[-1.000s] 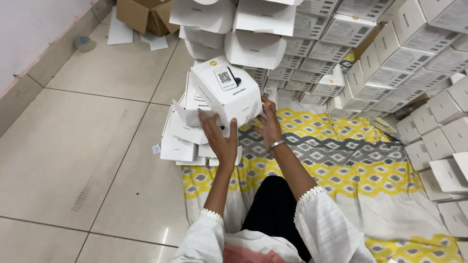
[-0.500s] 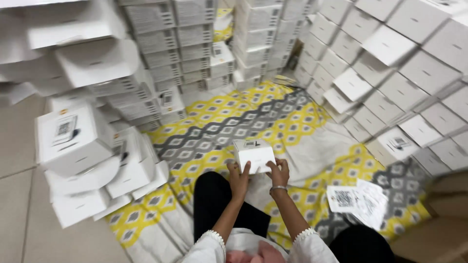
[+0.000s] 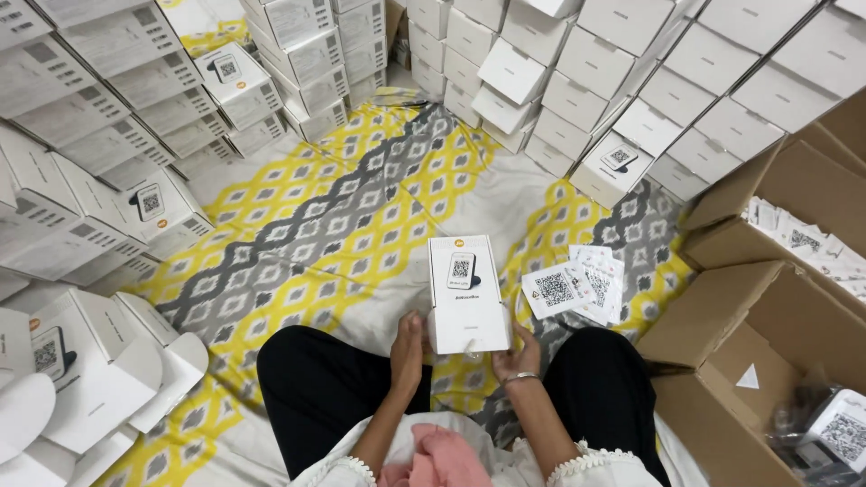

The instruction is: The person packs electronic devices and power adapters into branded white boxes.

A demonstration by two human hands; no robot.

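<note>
A small white carton [image 3: 465, 290] with a square printed code and a dark device picture on top stands on the patterned sheet [image 3: 343, 216] in front of my crossed legs. My left hand [image 3: 408, 350] presses against its near left side. My right hand [image 3: 518, 357], with a thin bangle at the wrist, cups its near right bottom corner. Both hands hold the carton between them. A loose pile of white code stickers [image 3: 577, 287] lies on the sheet just right of the carton.
Stacks of identical white cartons [image 3: 559, 63] ring the sheet at the back and the left [image 3: 81, 117]. Open-flapped cartons [image 3: 99, 379] lie at my left knee. Brown cardboard boxes [image 3: 767, 307] stand at the right, one holding sticker sheets [image 3: 803, 239], one bagged devices [image 3: 834, 433].
My view has swung right from the left stacks and tiled floor. The carton taken there now sits low before my knees, held on both sides.
</note>
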